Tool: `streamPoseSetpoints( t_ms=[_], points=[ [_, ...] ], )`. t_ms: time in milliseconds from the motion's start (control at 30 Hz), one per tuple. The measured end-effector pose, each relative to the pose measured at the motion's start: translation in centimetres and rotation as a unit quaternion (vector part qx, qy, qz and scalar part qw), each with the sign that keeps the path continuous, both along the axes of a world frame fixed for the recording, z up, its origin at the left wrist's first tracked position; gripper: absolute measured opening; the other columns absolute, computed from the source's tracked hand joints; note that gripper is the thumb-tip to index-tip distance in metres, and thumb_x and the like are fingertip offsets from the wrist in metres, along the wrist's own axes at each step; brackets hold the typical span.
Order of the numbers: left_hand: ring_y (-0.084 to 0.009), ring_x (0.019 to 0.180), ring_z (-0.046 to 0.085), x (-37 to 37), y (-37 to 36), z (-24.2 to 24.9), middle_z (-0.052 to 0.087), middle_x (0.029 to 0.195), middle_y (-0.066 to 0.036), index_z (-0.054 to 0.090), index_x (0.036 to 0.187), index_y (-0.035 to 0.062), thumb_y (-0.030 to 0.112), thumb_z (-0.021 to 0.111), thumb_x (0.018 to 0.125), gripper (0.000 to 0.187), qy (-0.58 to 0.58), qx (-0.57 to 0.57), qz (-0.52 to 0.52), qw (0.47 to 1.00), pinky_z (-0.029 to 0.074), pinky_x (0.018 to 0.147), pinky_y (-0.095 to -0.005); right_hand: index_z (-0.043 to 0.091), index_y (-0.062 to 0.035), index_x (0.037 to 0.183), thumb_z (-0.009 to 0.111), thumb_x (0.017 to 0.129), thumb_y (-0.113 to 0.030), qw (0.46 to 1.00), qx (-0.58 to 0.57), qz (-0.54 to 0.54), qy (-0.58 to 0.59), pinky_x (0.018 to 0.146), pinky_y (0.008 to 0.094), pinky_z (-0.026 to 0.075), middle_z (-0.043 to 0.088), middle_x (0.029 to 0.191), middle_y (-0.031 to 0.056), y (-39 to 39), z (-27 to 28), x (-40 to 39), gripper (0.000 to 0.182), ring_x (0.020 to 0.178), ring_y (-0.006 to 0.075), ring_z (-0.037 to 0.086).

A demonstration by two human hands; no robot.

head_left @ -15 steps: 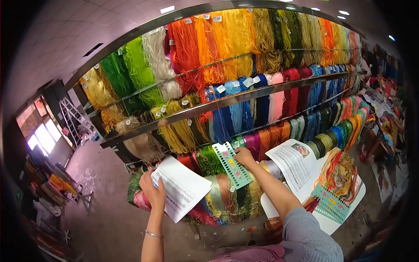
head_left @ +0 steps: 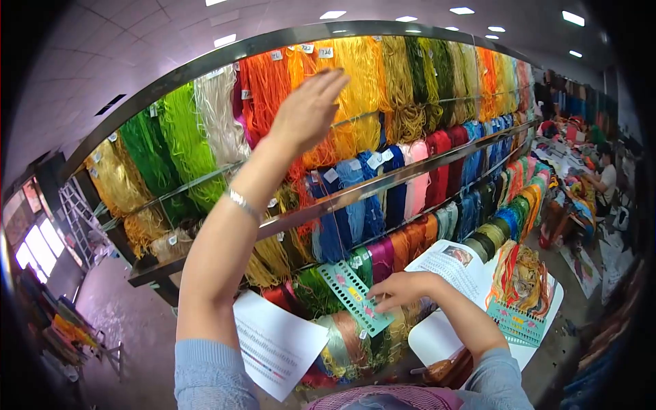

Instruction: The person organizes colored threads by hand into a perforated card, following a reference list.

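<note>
My left hand (head_left: 311,109) is raised to the top row of the wall rack, fingers stretched out against the orange thread hanks (head_left: 270,85) beside the yellow thread hanks (head_left: 359,75); it holds nothing. My right hand (head_left: 403,288) is low, its fingers on the lower end of a green perforated thread card (head_left: 348,290) that lies against the bottom row of hanks. A white printed sheet (head_left: 277,345) rests loose on the lower hanks, under my left arm.
Metal rails (head_left: 383,181) carry rows of coloured thread hanks across the wall. A white table (head_left: 437,338) at right holds an open booklet (head_left: 454,266), a second green card (head_left: 519,324) and loose threads. A person (head_left: 605,179) sits far right. A ladder (head_left: 76,205) stands left.
My left hand let go of the white sheet and rose to the top row of orange hanks. My right hand and the green card dropped slightly.
</note>
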State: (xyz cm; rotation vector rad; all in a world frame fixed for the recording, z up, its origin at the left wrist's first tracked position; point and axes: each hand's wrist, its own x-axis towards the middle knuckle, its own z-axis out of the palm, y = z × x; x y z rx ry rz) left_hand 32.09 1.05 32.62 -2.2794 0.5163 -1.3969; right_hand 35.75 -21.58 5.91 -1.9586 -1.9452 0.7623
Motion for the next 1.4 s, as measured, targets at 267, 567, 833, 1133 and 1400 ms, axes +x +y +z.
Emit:
streamPoseSetpoints(
  t_ms=[267, 567, 833, 1133, 1400],
  points=[
    [-0.021, 0.109, 0.054, -1.5, 7.4, 4.6, 0.065, 0.098, -0.003, 0.063, 0.096, 0.009, 0.016, 0.061, 0.084, 0.014, -0.068, 0.068, 0.065, 0.993, 0.04, 0.092, -0.0389, 0.067, -0.0027, 0.102, 0.064, 0.088, -0.02, 0.934, 0.345, -0.085, -0.027, 0.077, 0.0338, 0.052, 0.069, 0.093, 0.0123, 0.2, 13.3, 1.0, 0.022, 0.085, 0.0198, 0.067],
    [-0.0215, 0.102, 0.054, -0.4, 7.6, 4.4, 0.062, 0.093, -0.001, 0.065, 0.082, 0.0096, 0.016, 0.064, 0.079, 0.007, -0.117, 0.05, 0.099, 0.987, 0.04, 0.087, -0.0371, 0.066, 0.0047, 0.102, 0.061, 0.09, -0.012, 0.737, 0.628, -0.24, 0.062, 0.072, 0.027, 0.055, 0.069, 0.093, 0.0113, 15.4, 28.6, 8.2, 0.021, 0.079, 0.0139, 0.066],
    [-0.0211, 0.102, 0.053, -0.8, 7.8, 4.2, 0.062, 0.092, -0.001, 0.064, 0.079, 0.0089, 0.014, 0.064, 0.078, 0.005, -0.107, 0.028, 0.072, 0.991, 0.04, 0.085, -0.0376, 0.07, -0.0022, 0.079, 0.068, 0.077, -0.019, 0.682, 0.67, -0.284, -0.076, 0.065, 0.0288, 0.05, 0.067, 0.074, 0.0084, 19.1, 30.8, 10.9, 0.017, 0.068, 0.0172, 0.063],
    [-0.023, 0.1, 0.055, -0.3, 7.2, 3.8, 0.064, 0.09, -0.002, 0.066, 0.078, 0.0067, 0.013, 0.066, 0.076, 0.007, -0.117, -0.035, 0.014, 0.992, 0.042, 0.083, -0.0383, 0.061, -0.0003, 0.093, 0.063, 0.089, -0.01, 0.734, 0.628, -0.144, 0.214, 0.081, 0.0261, 0.05, 0.063, 0.089, 0.0062, 14.7, 29.2, 10.4, 0.011, 0.086, 0.0146, 0.063],
    [-0.018, 0.066, 0.054, 1.3, 4.6, 4.5, 0.06, 0.072, -0.008, 0.067, 0.079, 0.0054, 0.029, 0.058, 0.091, 0.028, 0.004, -0.344, -0.064, 0.937, 0.042, 0.066, -0.0296, 0.055, 0.003, 0.091, 0.059, 0.09, -0.003, 0.719, 0.606, -0.061, 0.334, 0.083, 0.03, 0.056, 0.062, 0.092, 0.0116, 14.3, 28.9, 9.8, 0.007, 0.087, 0.0202, 0.066]
  ],
)
